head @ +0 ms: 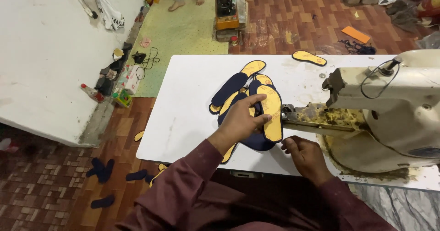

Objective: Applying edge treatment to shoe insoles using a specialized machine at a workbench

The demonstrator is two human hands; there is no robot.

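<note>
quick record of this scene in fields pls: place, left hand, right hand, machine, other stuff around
place: white table over a brick-pattern floor
left hand: left hand lies flat on a pile of insoles, fingers touching the top yellow insole
right hand: right hand at the table's near edge, just below the machine's arm, holding nothing that can be made out
machine: worn cream sewing machine, arm tip meeting the yellow insole
apart: single yellow insole at the table's far edge
floor: dark insoles scattered lower left
</note>
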